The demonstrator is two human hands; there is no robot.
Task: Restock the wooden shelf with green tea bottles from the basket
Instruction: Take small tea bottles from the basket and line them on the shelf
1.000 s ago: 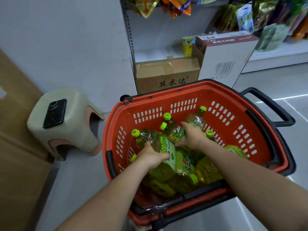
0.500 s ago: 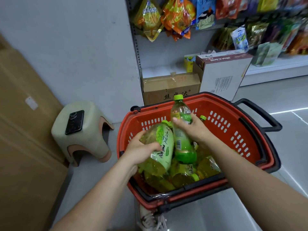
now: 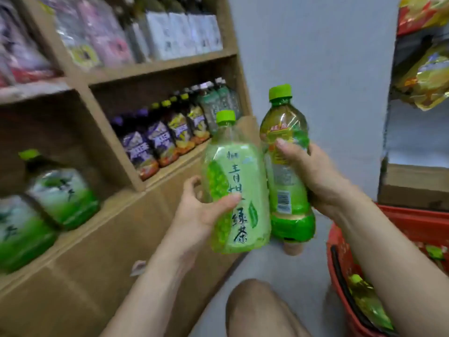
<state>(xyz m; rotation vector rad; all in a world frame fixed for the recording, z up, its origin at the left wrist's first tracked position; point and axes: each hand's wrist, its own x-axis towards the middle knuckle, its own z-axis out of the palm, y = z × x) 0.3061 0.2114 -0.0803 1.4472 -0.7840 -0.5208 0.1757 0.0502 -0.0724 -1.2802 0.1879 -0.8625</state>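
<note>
My left hand (image 3: pixel 201 210) grips a large green tea bottle (image 3: pixel 239 186) with a pale green label and green cap, held upright. Beside it, my right hand (image 3: pixel 313 173) holds a slimmer green tea bottle (image 3: pixel 286 152) with a green cap, also upright. Both bottles hang in the air in front of the wooden shelf (image 3: pixel 126 186) on the left. The red basket (image 3: pixel 340 259) sits at the lower right under my right forearm, with more green bottles (image 3: pixel 366 300) inside. Two green-labelled bottles (image 3: pixel 60 188) stand in the shelf's lower left compartment.
Purple and yellow drink bottles (image 3: pixel 158 142) fill the middle shelf compartment, and packaged goods (image 3: pixel 102 32) sit above. A grey wall is behind. A metal rack with snack bags (image 3: pixel 427 79) and a cardboard box (image 3: pixel 413 186) stands at the right. My knee (image 3: pixel 257 310) is at the bottom.
Both hands lifted their bottles out of the basket and swung left toward the wooden shelf. The view turned from the basket to the shelf.
</note>
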